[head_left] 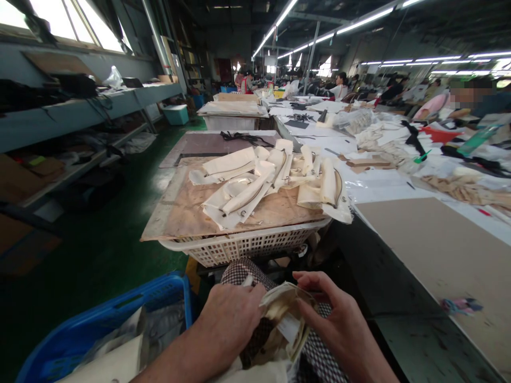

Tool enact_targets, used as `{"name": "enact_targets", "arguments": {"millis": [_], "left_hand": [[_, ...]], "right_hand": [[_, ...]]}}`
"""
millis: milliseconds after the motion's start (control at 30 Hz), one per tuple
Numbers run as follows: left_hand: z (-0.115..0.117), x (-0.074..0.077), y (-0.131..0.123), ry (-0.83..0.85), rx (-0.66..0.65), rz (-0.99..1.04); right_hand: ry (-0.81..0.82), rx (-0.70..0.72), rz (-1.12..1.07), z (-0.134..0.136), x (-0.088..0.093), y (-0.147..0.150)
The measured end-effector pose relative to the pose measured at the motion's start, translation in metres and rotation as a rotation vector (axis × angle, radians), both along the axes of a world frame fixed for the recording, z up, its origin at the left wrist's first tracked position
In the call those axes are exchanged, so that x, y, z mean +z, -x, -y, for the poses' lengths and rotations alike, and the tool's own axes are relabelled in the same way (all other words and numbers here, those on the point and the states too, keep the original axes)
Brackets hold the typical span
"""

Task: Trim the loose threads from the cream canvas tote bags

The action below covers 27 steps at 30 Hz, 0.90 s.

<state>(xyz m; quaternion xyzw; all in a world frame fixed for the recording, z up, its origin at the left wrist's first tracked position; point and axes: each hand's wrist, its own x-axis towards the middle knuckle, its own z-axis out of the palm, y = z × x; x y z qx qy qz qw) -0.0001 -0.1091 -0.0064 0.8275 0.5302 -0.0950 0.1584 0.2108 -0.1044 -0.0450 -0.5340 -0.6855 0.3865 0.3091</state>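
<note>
Cream pouch, round-mouthed, wrinkly, apparently cloth, with left hand and right hand clamped on its rim.

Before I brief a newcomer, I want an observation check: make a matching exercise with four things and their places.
1. Blue basket
2. White basket
3. Cream pile
4. Cream piece with white patch inside

A. On the brown board
B. Between left hand and right hand
C. Beneath the board
D. Beside the left forearm

Pairs: 1-D; 2-C; 3-A; 4-B
</note>
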Motion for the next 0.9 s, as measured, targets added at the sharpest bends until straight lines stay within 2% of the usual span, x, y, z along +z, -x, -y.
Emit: {"name": "enact_targets", "arguments": {"millis": [200, 433, 567, 900], "left_hand": [[0.002, -0.008, 0.005, -0.027, 0.014, 0.013], [0.003, 0.001, 0.001, 0.011, 0.044, 0.006], [0.004, 0.002, -0.002, 0.014, 0.047, 0.01], [0.004, -0.004, -0.009, -0.011, 0.022, -0.014]], "right_hand": [[-0.35, 0.072, 0.171, -0.006, -0.002, 0.008], [-0.718, 0.022, 0.362, -0.002, -0.009, 0.009], [-0.78, 0.001, 0.403, 0.0, -0.013, 0.008], [-0.797, -0.049, 0.323, -0.001, -0.01, 0.005]]}}
